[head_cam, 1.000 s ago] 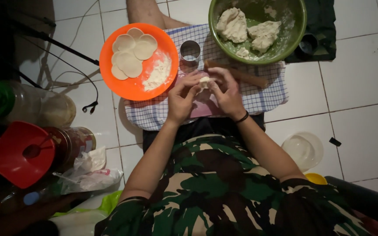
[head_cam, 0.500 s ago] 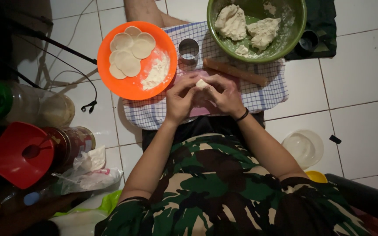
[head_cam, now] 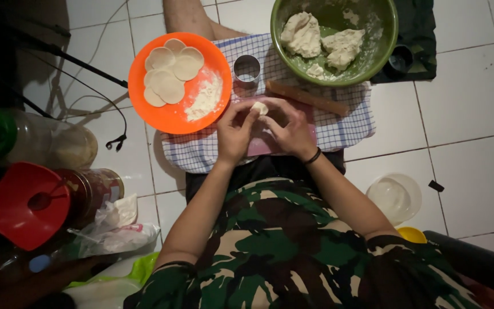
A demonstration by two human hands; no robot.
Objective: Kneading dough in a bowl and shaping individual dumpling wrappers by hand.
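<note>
The dough piece (head_cam: 259, 107) sits between both grips, above the pink board (head_cam: 261, 143). Left hand (head_cam: 235, 133) pinches it from 8 o'clock; right hand (head_cam: 291, 130) grasps it from 4 o'clock. Both lie equally near; orange plate (head_cam: 144, 109) at 9 o'clock.

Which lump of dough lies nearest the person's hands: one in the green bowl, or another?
The small dough piece pinched between both hands; the bigger lumps sit apart in the green bowl.
</note>
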